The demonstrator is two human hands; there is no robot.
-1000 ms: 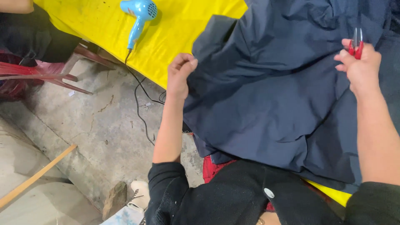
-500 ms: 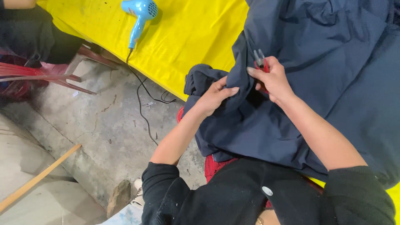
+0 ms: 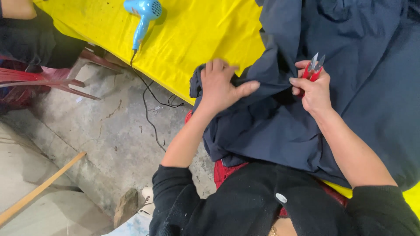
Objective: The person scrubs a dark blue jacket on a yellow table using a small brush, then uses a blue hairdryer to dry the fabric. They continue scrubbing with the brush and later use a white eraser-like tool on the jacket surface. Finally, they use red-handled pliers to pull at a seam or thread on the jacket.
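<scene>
A large dark navy garment (image 3: 350, 109) lies over the yellow table (image 3: 205, 39) and hangs off its near edge onto my lap. My left hand (image 3: 221, 85) rests flat on a bunched fold at the garment's left edge, fingers spread and pressing down. My right hand (image 3: 313, 89) pinches the cloth a little to the right while holding red-handled thread snips (image 3: 314, 69), their metal blades pointing up and away from me.
A light blue hair dryer (image 3: 144, 15) lies on the yellow table at the far left, its black cord (image 3: 146, 100) trailing down to the concrete floor. Red chair legs (image 3: 52, 81) stand at left. A wooden stick (image 3: 39, 190) lies at lower left.
Both hands came together on the garment's left part from wide apart. The left hand went from gripping the edge to lying flat on a fold; the right hand brought the snips leftwards.
</scene>
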